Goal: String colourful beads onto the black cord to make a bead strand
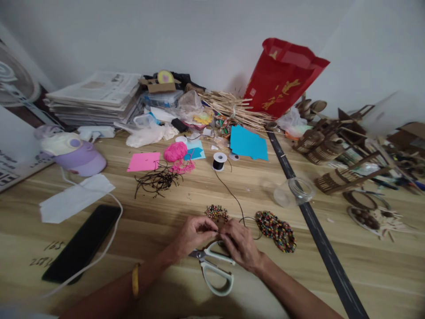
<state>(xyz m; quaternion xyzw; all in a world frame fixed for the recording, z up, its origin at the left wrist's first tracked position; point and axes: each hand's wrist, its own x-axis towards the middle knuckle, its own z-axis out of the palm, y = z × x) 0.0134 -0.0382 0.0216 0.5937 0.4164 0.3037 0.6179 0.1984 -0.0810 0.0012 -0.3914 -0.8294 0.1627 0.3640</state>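
My left hand (195, 232) and my right hand (239, 241) meet at the fingertips, both pinching the black cord (235, 197), which runs back to a white spool (219, 162). Whatever else sits between the fingertips is too small to tell. Just behind them lies a small heap of coloured beads (216, 212). To the right is a coiled string of multicoloured beads (276, 231). White-handled scissors (217, 278) lie under and in front of my hands, partly hidden by the right one.
Cut black cords (158, 179), pink yarn (175, 152) and blue paper (249, 142) lie further back. A phone (83, 243) and white cable are at left. Clear round containers (295, 192) and bamboo pieces (345, 177) stand at right.
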